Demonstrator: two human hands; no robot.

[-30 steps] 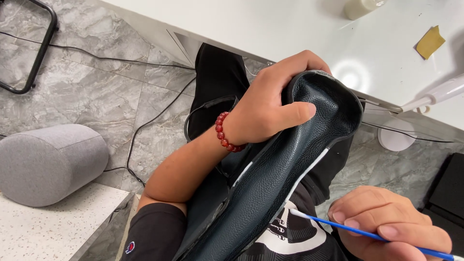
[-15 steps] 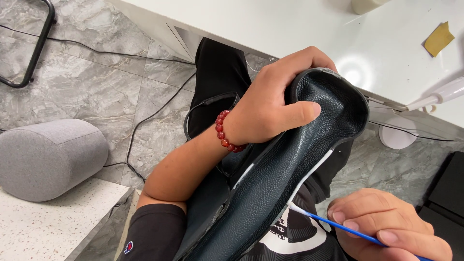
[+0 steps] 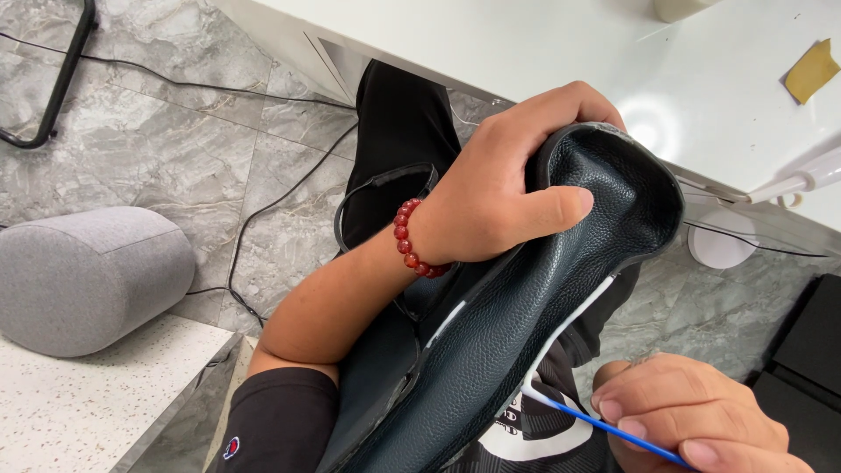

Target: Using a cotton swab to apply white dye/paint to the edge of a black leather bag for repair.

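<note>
A person's left hand (image 3: 499, 188) grips the upper rim of a dark pebbled leather bag (image 3: 517, 324), thumb pressed flat on its outer face, a red bead bracelet (image 3: 416, 241) at the wrist. The bag runs from the lap at 6 o'clock up towards 1 o'clock, its top edge just short of the white table (image 3: 543, 44). At 5 o'clock the right hand (image 3: 692, 420) pinches a thin blue stick (image 3: 596, 423), its tip just beside the bag's lower edge. Open grey tile floor (image 3: 175, 114) lies at 10 o'clock.
</note>
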